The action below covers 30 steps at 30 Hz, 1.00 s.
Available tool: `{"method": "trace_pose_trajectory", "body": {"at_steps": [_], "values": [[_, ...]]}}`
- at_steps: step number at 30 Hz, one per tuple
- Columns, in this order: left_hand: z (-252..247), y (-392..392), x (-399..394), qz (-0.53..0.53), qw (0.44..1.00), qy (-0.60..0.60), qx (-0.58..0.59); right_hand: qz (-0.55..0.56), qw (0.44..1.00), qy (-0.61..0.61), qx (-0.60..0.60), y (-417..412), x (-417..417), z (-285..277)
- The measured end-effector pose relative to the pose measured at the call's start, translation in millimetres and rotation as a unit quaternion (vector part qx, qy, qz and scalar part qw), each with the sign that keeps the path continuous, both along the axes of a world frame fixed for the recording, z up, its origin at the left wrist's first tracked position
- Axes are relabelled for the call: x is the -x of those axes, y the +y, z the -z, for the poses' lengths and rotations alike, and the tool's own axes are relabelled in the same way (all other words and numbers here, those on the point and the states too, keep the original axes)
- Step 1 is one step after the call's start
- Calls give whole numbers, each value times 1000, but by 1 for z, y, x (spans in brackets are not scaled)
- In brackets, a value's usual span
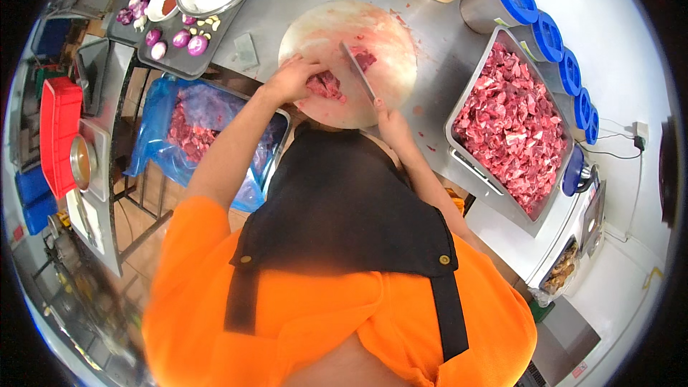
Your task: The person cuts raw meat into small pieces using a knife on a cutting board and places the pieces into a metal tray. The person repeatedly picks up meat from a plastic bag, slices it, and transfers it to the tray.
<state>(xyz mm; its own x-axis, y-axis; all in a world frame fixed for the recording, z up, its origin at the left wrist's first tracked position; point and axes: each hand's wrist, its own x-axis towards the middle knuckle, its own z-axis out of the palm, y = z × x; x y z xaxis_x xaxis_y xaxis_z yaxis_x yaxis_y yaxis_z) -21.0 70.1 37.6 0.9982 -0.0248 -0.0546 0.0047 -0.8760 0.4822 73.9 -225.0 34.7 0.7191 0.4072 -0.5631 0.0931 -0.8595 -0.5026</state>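
A round, pale chopping board (pixel 322 21) with reddish stains lies on the steel table before me. My left hand (pixel 295 78) holds a piece of raw red meat (pixel 326 87) against the board, fingers over its upper left side. My right hand (pixel 395 123) grips the handle of a broad-bladed knife (pixel 359 71), its blade slanting up and left across the board. Right of the blade lies a second, smaller piece of red meat (pixel 365 59), close to the steel. Whether the blade touches it, I cannot tell.
At right, a steel tray (pixel 452 131) heaped with cut raw meat (pixel 516 123) sits on a scale (pixel 475 172). Blue-lidded tubs (pixel 484 11) line the wall. A black tray (pixel 177 64) holds onions (pixel 181 38), garlic and bowls. Below left, blue plastic (pixel 148 129) lines a meat container.
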Motion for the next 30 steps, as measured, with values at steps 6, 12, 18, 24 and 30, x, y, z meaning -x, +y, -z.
{"method": "trace_pose_trajectory", "body": {"at_steps": [6, 12, 18, 24, 30], "values": [[28, -40, -7, -176, 983, 4, 52, 45, 997, 30, -51, -10, -5, -29], [16, -64, 5, -183, 972, -133, 57, -22, 997, 34, -70, -11, 25, -47], [28, -55, -3, -165, 982, -54, 71, -50, 998, 32, -37, -4, 35, -26], [39, -59, -17, -164, 981, -85, 52, -45, 997, 3, -69, 67, 3, 5], [49, -53, -3, -226, 961, -146, 58, -41, 995, -19, -93, 52, 18, -9]]}}
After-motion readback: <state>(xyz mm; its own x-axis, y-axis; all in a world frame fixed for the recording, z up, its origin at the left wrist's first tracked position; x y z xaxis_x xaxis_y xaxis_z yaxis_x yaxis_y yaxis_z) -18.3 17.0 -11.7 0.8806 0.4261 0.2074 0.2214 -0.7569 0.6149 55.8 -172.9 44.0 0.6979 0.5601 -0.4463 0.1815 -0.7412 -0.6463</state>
